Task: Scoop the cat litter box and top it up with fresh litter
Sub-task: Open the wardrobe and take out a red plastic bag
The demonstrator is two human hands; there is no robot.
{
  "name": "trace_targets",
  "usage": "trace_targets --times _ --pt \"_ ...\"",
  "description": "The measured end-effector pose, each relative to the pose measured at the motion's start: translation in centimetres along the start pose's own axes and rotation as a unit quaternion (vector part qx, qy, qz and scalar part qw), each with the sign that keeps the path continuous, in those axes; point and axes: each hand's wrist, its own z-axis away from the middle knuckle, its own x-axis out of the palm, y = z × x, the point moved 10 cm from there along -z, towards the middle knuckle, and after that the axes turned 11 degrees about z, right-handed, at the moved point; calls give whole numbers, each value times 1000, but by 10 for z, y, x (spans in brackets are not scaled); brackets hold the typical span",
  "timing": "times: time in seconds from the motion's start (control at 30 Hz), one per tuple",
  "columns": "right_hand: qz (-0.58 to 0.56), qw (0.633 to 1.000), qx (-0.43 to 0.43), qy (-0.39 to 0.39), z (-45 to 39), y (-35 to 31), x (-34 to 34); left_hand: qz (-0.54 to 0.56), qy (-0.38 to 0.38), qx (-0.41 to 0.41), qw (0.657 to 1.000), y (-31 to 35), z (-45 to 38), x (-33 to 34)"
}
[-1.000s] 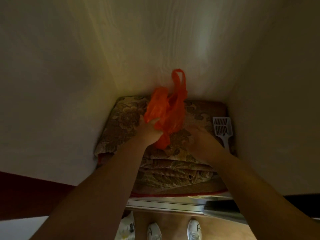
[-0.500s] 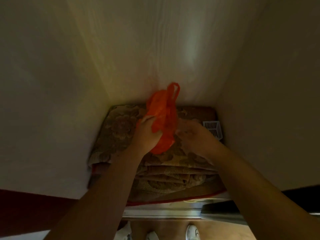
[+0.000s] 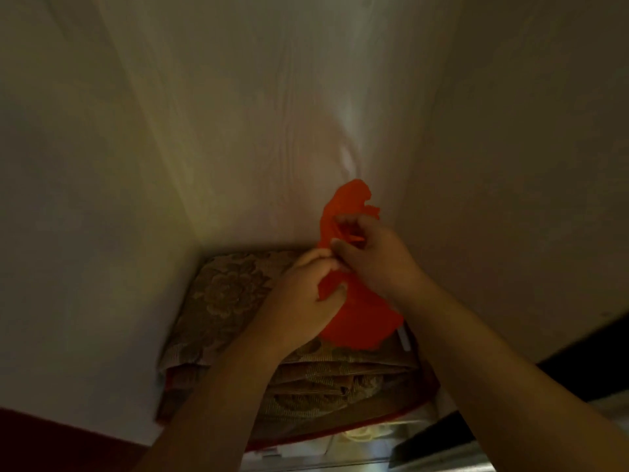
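Observation:
An orange plastic bag (image 3: 360,318) is held above a stack of folded floral fabric (image 3: 231,294) in a narrow wooden recess. My left hand (image 3: 303,301) grips the bag's lower neck. My right hand (image 3: 371,257) pinches the bag's upper part, whose crumpled top sticks up against the back panel. Only a white sliver of the litter scoop's handle (image 3: 404,338) shows below the bag at the right; the rest of the scoop is hidden behind the bag and my right arm. No litter box is in view.
Pale wood-grain panels (image 3: 238,131) close in the recess at the back and both sides. The fabric stack has a red edge (image 3: 374,420) at the front. A metal rail (image 3: 340,461) runs below it.
Both hands and the bag have shifted to the right. My right hand has come up and taken hold of the bag's top. The bag now covers the scoop's head.

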Motion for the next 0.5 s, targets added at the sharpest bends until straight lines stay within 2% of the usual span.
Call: trace_targets --times 0.07,0.13,0.2,0.27,0.33,0.4,0.43,0.47,0.5 --pt "0 999 -25 33 5 -9 -12 29 39 -2 999 5 3 -9" --pt "-27 998 -28 55 7 -11 -21 84 127 -25 988 -4 7 -29" --pt "-57 996 -20 59 9 -10 -27 131 212 -86 965 -24 12 -46" --pt "-98 994 -7 39 12 -9 -27 213 234 -199 927 -61 20 -44" --pt "-140 990 -6 13 16 -14 -27 327 182 -323 869 -98 33 -19" --pt "-199 980 -5 -4 19 -18 -26 479 89 -406 773 -115 51 19" --pt "-240 971 2 -15 20 -19 -25 545 46 -422 723 -114 57 37" --pt "-280 960 9 -30 20 -18 -21 593 25 -419 687 -106 60 47" --pt "-313 949 17 -42 21 -17 -18 614 23 -407 675 -99 61 52"
